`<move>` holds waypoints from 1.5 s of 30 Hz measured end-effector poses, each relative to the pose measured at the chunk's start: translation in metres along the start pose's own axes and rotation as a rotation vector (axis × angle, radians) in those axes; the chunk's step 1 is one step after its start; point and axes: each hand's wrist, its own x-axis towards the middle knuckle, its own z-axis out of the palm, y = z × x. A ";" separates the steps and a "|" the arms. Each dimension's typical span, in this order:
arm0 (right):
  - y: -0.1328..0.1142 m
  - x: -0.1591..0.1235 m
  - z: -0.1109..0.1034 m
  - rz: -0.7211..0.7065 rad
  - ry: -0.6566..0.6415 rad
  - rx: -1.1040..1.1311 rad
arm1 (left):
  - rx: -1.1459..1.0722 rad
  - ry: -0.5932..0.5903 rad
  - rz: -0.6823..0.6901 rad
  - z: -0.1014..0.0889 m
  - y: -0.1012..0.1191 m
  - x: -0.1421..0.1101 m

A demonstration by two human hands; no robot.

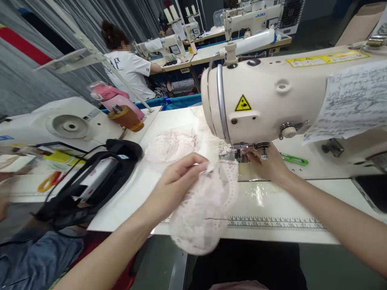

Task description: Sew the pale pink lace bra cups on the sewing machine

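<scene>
A pale pink lace piece (202, 213) hangs over the front edge of the sewing table, its upper edge running to the presser foot (242, 155) of the sewing machine (266, 96). My left hand (181, 177) pinches its top left edge between thumb and fingers. Beside the needle area, on the right, my right hand (270, 163) has its fingers curled in close to the presser foot. The machine's parts partly hide those fingertips, and I cannot make out what they hold. More pale lace pieces (172, 145) lie flat on the table left of the needle.
A green thread cutter (294, 159) lies behind my right wrist. A printed ruler (272, 223) runs along the table's front edge. To the left are a black bag-like case (102, 181), a brown cup (127, 118) and a pink bottle (113, 96). Another person (127, 68) sits beyond.
</scene>
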 end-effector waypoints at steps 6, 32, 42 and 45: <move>-0.003 0.002 -0.002 0.046 0.001 -0.013 | 0.573 -0.121 0.153 0.033 -0.039 0.054; -0.031 0.002 -0.024 0.080 -0.211 -0.079 | 1.064 0.053 0.851 0.062 -0.078 0.058; -0.026 -0.004 -0.020 0.050 -0.215 -0.099 | 1.067 0.073 0.815 0.064 -0.075 0.056; -0.025 -0.004 -0.022 0.038 -0.212 -0.078 | 1.084 0.079 0.827 0.065 -0.075 0.056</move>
